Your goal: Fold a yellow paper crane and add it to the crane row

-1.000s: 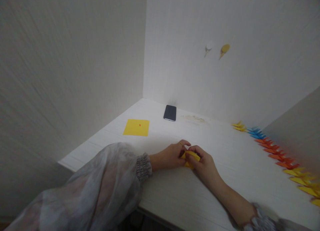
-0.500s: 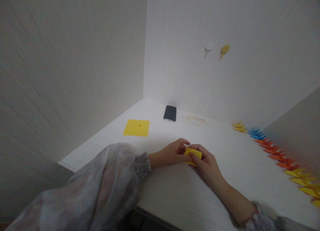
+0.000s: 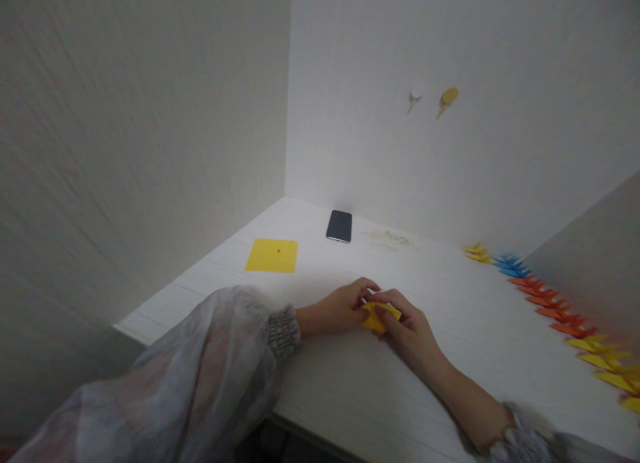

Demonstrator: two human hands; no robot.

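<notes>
Head view shows the left hand [image 3: 340, 307] and right hand [image 3: 406, 326] meeting over the white table [image 3: 450, 356], both pinching a small folded yellow paper [image 3: 379, 315] between fingertips, seemingly just above the surface. Farther back lie a flat yellow sheet [image 3: 271, 255] and a dark phone [image 3: 339, 225]; folded paper pieces [image 3: 550, 306] line the right edge.

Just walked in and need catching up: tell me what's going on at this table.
A person at a white table holds a small folded yellow paper between both hands, the left hand and the right hand pinching it. A flat yellow sheet and a dark phone lie farther back. A row of folded paper pieces, yellow, blue and orange, runs along the right side.
</notes>
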